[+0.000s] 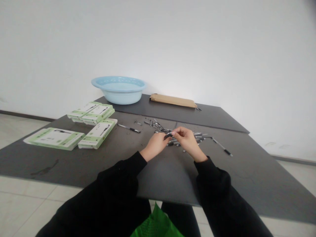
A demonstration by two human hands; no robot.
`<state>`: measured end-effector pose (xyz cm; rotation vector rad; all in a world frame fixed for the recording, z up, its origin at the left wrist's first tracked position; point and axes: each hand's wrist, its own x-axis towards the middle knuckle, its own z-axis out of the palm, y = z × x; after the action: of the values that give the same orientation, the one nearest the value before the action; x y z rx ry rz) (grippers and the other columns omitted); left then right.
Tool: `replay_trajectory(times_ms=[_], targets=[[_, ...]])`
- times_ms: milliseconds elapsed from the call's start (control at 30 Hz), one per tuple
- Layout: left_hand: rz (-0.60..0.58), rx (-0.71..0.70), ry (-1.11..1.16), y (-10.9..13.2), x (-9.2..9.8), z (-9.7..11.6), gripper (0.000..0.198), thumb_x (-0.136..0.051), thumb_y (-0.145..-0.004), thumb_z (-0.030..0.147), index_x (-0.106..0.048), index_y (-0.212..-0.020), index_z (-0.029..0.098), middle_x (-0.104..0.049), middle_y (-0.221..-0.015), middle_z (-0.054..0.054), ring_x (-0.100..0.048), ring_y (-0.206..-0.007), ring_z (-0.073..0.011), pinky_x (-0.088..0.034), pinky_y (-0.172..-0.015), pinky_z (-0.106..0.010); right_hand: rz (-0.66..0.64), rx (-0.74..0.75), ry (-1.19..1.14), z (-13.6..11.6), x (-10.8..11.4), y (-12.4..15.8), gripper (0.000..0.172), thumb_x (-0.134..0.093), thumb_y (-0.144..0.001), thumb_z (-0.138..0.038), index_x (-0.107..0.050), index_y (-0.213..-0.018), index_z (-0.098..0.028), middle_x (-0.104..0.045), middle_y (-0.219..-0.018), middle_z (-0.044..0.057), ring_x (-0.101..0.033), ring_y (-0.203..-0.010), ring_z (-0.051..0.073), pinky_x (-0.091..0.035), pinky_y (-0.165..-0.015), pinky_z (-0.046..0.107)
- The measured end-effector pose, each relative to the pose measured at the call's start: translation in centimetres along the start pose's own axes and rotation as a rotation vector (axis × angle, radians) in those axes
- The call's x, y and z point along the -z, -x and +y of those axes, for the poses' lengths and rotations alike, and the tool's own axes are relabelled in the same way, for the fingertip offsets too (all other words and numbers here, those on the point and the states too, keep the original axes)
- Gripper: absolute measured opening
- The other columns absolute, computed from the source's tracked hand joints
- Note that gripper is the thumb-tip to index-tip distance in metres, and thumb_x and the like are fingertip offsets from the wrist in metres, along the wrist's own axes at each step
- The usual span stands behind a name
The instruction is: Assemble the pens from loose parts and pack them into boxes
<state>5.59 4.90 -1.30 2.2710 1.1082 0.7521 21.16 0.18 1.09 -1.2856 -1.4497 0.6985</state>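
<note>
My left hand [155,144] and my right hand [185,141] meet over the middle of the table, fingers closed. Between their fingertips is a pen [168,135], its dark grip showing; the rest is covered by my fingers. A pile of clear and black pens [198,136] lies just beneath and behind my hands. Small black and clear pen parts [156,124] are scattered behind the pile. One loose pen [222,146] rests to the right of my right hand, and another pen [129,128] lies to the left, beside the boxes.
Green-and-white pen boxes [98,134] stand at the left, some stacked, with a flatter box [54,138] nearby. A light blue basin [120,93] sits at the back left. To its right lies a brown cardboard piece [172,100]. The dark table [168,177] reaches a white wall.
</note>
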Motion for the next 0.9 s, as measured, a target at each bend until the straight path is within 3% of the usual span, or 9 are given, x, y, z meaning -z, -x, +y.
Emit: replay_trajectory(times_ms=[133, 267, 400, 500, 600, 800, 900], targets=[[0.019, 0.047, -0.029, -0.6, 1.1, -0.5, 0.033, -0.051, -0.088, 0.036, -0.072, -0.076, 0.014, -0.071, -0.073, -0.010, -0.063, -0.067, -0.0197, -0.037, -0.060, -0.026, -0.004, -0.056, 0.044, 0.1, -0.6, -0.4, 0.037, -0.064, -0.077, -0.051, -0.065, -0.086, -0.015, -0.057, -0.061, -0.001, -0.044, -0.049, 0.010, -0.033, -0.048, 0.024], [0.133, 0.149, 0.109, -1.7, 4.8, -2.6, 0.035, -0.051, -0.085, 0.038, -0.069, -0.066, 0.014, -0.066, -0.062, -0.005, -0.060, -0.063, -0.0185, -0.037, -0.058, -0.025, -0.002, 0.014, 0.138, -0.7, -0.6, -3.2, 0.044, -0.062, -0.078, -0.042, -0.060, -0.112, -0.014, -0.064, -0.081, 0.002, -0.046, -0.051, 0.010, -0.036, -0.048, 0.024], [0.306, 0.259, 0.258, -1.1, 9.5, -6.1, 0.035, -0.056, -0.077, 0.044, -0.066, -0.060, 0.015, -0.061, -0.055, -0.001, -0.054, -0.057, -0.0158, -0.035, -0.055, -0.025, -0.112, 0.177, 0.459, -1.4, -2.5, -8.0, 0.024, -0.054, -0.082, -0.018, -0.071, -0.098, -0.015, -0.066, -0.094, 0.007, -0.059, -0.074, 0.015, -0.047, -0.075, 0.028], [0.406, 0.335, 0.293, 0.1, 11.7, -7.9, 0.033, -0.059, -0.072, 0.046, -0.065, -0.059, 0.016, -0.057, -0.050, 0.000, -0.051, -0.054, -0.0151, -0.032, -0.053, -0.024, -0.269, 0.181, 0.716, -1.2, -5.0, -11.3, 0.026, -0.053, -0.084, -0.012, -0.074, -0.099, -0.016, -0.065, -0.107, 0.010, -0.061, -0.094, 0.016, -0.043, -0.090, 0.025], [0.419, 0.349, 0.281, 0.9, 12.4, -8.4, 0.032, -0.059, -0.072, 0.045, -0.065, -0.060, 0.016, -0.056, -0.048, 0.000, -0.052, -0.055, -0.0157, -0.032, -0.052, -0.025, -0.345, 0.091, 0.841, -0.5, -7.4, -13.6, 0.022, -0.055, -0.086, -0.018, -0.075, -0.096, -0.015, -0.068, -0.106, 0.012, -0.062, -0.099, 0.019, -0.042, -0.091, 0.024], [0.366, 0.290, 0.218, 0.6, 12.0, -8.3, 0.034, -0.055, -0.075, 0.044, -0.069, -0.063, 0.016, -0.065, -0.059, -0.003, -0.059, -0.062, -0.0185, -0.036, -0.056, -0.025, -0.295, -0.109, 0.940, 1.5, -10.1, -15.7, 0.033, -0.069, -0.077, -0.040, -0.072, -0.091, -0.010, -0.070, -0.098, 0.019, -0.066, -0.095, 0.028, -0.048, -0.079, 0.032], [0.384, 0.296, 0.203, 0.5, 12.0, -8.3, 0.036, -0.053, -0.076, 0.045, -0.070, -0.063, 0.015, -0.066, -0.059, -0.003, -0.059, -0.062, -0.0188, -0.037, -0.056, -0.025, -0.278, -0.147, 0.931, 2.1, -10.8, -15.9, 0.036, -0.076, -0.070, -0.036, -0.070, -0.093, -0.009, -0.070, -0.100, 0.022, -0.066, -0.095, 0.030, -0.048, -0.077, 0.032]])
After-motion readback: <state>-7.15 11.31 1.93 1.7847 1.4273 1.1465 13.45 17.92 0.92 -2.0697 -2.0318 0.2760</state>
